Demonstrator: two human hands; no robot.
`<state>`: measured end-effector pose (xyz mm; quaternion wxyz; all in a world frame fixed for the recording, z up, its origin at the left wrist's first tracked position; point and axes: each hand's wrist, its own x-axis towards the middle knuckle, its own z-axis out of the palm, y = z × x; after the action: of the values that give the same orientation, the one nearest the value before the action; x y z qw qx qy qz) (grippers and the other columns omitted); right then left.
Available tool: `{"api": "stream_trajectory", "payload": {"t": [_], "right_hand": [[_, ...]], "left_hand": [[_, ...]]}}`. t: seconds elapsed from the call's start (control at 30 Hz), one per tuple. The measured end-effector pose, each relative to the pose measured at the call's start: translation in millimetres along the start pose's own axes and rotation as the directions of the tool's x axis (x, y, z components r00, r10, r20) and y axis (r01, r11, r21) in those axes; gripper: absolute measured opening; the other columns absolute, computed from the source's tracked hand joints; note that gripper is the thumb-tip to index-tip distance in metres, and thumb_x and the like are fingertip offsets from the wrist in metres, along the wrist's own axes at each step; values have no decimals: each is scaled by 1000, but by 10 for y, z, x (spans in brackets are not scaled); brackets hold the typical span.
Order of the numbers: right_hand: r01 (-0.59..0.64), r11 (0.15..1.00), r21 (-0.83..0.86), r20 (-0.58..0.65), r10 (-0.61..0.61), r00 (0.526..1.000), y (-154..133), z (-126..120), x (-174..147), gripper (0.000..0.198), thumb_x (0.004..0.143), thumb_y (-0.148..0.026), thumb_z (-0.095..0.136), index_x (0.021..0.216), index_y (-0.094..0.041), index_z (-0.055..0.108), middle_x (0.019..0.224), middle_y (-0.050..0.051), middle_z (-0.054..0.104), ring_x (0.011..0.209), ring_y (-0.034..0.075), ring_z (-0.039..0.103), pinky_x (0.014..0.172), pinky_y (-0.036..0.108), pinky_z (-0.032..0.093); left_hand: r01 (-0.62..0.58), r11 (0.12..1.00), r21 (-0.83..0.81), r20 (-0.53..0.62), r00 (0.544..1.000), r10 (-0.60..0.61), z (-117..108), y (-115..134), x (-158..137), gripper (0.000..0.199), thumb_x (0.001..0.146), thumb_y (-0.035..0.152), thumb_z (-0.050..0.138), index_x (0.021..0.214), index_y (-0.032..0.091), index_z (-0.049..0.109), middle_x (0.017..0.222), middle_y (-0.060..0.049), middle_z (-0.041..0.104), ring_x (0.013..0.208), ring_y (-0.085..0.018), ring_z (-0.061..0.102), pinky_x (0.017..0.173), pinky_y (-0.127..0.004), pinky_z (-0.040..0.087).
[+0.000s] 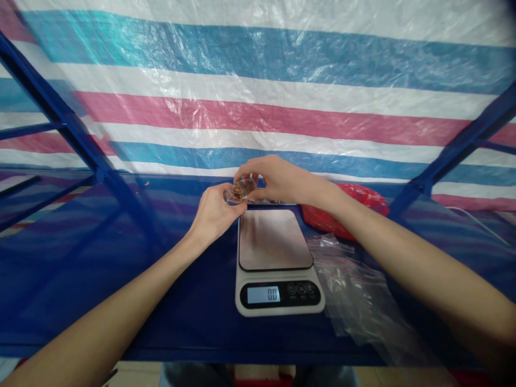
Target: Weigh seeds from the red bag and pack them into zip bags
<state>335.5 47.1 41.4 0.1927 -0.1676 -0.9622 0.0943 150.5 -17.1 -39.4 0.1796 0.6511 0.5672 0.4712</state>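
My left hand [215, 208] is closed around a small see-through container [231, 198] with yellowish-brown bits in it. Whether that container is a cup or a bag I cannot make out. From the other side, my right hand [272, 178] bends over it, thumb and fingers at its right edge. Both hands are just beyond the back left corner of a kitchen scale [275, 240], which has a bare metal plate and reads 0.0. Partly hidden behind my right hand is a flat thing with a patterned edge [266, 201].
Several clear zip bags [358, 290] lie right of the scale on the blue table [181, 317]. A red plastic bag [334, 220] sits behind them, partly under my right forearm. Blue metal frames [76, 129] flank both sides, and a striped tarp [258, 97] hangs behind.
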Motion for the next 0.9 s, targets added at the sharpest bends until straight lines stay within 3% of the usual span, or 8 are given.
{"api": "stream_trajectory", "payload": {"t": [0.13,0.23,0.33,0.53,0.67,0.77,0.83,0.9], "right_hand": [[76,973,-217,9,-76,997,-193,37,-10,22,94,-8,65,110,-21,75,109,6,67,89,19,61,73,30,40],[163,907,-388,12,-171,985,-286,54,-8,31,94,0,57,113,-18,73,116,10,63,93,21,57,73,32,38],[187,875,-446,-24,-220,975,-290,38,-1,31,94,0,55,112,-19,72,120,10,61,99,23,56,80,34,39],[154,966,-208,-186,-194,963,-170,-43,9,26,99,-12,57,119,-21,71,119,8,67,106,23,61,91,37,44],[28,1000,5,-304,-25,952,-137,-133,11,33,98,-25,68,130,-18,68,107,6,72,96,21,66,88,35,47],[-39,983,180,-346,101,933,-152,-215,-36,39,103,-35,62,139,-21,60,93,1,70,86,17,66,80,31,48],[-61,959,276,-333,155,930,-159,-251,-126,32,106,-39,57,132,-22,62,87,0,69,81,16,65,77,31,48],[-111,950,292,-330,209,920,-138,-250,-283,24,104,-42,59,113,-21,66,84,0,69,77,17,64,73,31,48]], "left_hand": [[-4,998,-60,2,1000,4,13,23,-3,15,73,27,74,81,15,75,77,-4,77,73,-22,71,63,-29,48],[-15,994,-109,-37,999,11,14,34,5,15,72,27,76,77,15,72,77,-4,76,74,-21,70,63,-29,50],[-58,987,-150,-111,993,42,12,44,16,16,73,28,78,78,15,69,77,-2,74,75,-20,68,69,-29,55],[-148,975,-166,-181,977,117,6,81,22,13,79,26,75,85,18,67,80,1,69,75,-16,63,76,-30,57],[-201,966,-165,-176,969,172,-22,58,45,12,82,28,72,84,19,64,85,1,68,81,-15,62,81,-29,54],[-159,973,-169,-148,980,134,-50,12,69,12,84,29,69,91,19,69,91,-1,70,88,-17,64,86,-30,53],[-117,976,-185,-124,988,95,-64,-16,77,15,86,31,68,95,19,73,96,-2,71,92,-18,65,89,-31,53],[-106,967,-234,-110,991,82,-69,-28,73,20,89,33,67,99,19,77,103,-4,71,95,-18,66,87,-30,54]]}}
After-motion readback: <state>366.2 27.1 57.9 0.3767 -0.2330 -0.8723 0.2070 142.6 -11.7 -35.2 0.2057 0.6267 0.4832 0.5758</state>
